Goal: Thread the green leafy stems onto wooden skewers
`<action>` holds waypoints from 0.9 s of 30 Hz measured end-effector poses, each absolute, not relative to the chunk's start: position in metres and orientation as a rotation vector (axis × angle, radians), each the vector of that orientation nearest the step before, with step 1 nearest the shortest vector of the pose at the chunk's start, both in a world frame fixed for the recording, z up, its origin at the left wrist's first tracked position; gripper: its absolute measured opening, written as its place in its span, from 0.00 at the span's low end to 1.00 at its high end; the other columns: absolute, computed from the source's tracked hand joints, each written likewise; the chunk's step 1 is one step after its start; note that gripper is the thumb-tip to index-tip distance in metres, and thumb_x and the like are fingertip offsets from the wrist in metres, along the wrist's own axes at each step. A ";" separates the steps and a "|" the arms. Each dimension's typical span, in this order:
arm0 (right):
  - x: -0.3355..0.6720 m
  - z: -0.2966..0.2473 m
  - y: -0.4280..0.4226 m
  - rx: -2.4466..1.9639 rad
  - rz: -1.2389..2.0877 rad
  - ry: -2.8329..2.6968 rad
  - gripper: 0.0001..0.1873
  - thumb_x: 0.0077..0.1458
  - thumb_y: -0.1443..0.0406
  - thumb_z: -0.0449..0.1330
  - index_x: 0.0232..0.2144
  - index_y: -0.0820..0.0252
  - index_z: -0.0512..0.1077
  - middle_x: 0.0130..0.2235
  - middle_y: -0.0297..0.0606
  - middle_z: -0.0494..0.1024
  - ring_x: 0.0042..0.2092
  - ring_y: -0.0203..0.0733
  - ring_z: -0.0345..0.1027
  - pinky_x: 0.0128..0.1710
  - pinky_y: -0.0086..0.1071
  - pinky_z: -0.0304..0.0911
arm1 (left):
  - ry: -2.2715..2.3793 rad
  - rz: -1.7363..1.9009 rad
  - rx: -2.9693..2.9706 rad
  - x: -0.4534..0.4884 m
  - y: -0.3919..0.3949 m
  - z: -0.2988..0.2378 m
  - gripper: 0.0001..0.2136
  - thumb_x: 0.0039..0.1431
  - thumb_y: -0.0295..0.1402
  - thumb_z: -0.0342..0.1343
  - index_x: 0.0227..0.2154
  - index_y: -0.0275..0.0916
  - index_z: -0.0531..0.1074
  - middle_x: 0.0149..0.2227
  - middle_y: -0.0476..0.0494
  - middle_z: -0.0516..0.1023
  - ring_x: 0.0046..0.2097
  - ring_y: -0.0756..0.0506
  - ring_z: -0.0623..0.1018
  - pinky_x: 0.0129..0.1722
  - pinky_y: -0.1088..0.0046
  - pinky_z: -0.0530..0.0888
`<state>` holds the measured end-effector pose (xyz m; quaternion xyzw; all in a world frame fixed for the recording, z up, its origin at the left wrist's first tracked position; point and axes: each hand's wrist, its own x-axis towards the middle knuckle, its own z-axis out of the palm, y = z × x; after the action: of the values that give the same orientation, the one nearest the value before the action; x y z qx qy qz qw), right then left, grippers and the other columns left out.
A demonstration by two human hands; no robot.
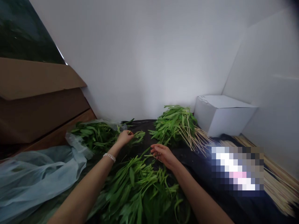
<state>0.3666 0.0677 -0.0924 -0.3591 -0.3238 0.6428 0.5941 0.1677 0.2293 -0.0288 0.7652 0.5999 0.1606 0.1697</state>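
Observation:
My left hand [126, 137], with a white bracelet at the wrist, is closed in a pinch on a small sprig of leafy greens [139, 137] pointing right. My right hand [164, 154] is half curled, palm inward, around a thin pale stick or stem; its exact kind is unclear. Below both hands lies a large pile of loose leafy greens [137, 189]. Beyond my right hand rests a bunch of greens on thin wooden sticks [175, 123], the bare stick ends fanning to the right. More greens [95, 133] lie in a clear plastic bag left of my left hand.
Black plastic sheeting [201, 177] covers the work surface. Many loose thin sticks [275, 183] lie at the right, beside a blurred-out patch. A white box [233, 118] stands in the back corner. A cardboard box [39, 112] and pale plastic bag [46, 174] occupy the left.

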 end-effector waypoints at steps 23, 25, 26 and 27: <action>0.391 -0.079 0.069 -0.648 1.398 -0.549 0.14 0.40 0.59 0.72 0.31 0.56 0.76 0.29 0.32 0.76 0.28 0.31 0.65 0.25 0.24 0.61 | 1.261 0.803 2.010 0.147 0.129 0.014 0.19 0.42 0.32 0.59 0.41 0.34 0.77 0.33 0.47 0.78 0.22 0.54 0.67 0.22 0.78 0.65; 0.391 -0.078 0.069 -0.626 1.389 -0.528 0.15 0.39 0.60 0.73 0.31 0.56 0.76 0.31 0.32 0.77 0.29 0.30 0.66 0.25 0.23 0.61 | 1.341 0.988 1.988 0.143 0.131 0.016 0.19 0.44 0.29 0.56 0.42 0.35 0.76 0.34 0.47 0.77 0.20 0.55 0.63 0.21 0.78 0.62; 0.391 -0.078 0.069 -0.621 1.386 -0.519 0.15 0.38 0.61 0.73 0.32 0.56 0.77 0.31 0.32 0.77 0.29 0.30 0.66 0.25 0.23 0.61 | 1.372 1.096 1.991 0.143 0.130 0.018 0.18 0.46 0.29 0.55 0.42 0.35 0.76 0.35 0.47 0.76 0.21 0.55 0.63 0.21 0.78 0.63; 0.391 -0.078 0.069 -0.621 1.382 -0.514 0.16 0.38 0.61 0.73 0.32 0.56 0.77 0.32 0.33 0.77 0.30 0.31 0.66 0.25 0.23 0.61 | 1.395 1.205 2.010 0.143 0.128 0.019 0.16 0.47 0.30 0.54 0.41 0.36 0.76 0.35 0.47 0.76 0.22 0.54 0.64 0.23 0.77 0.64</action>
<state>0.3910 0.0690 -0.0780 -0.2785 -0.2305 0.6195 0.6968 0.1430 0.1283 0.0191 0.7212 0.5005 0.4324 0.2058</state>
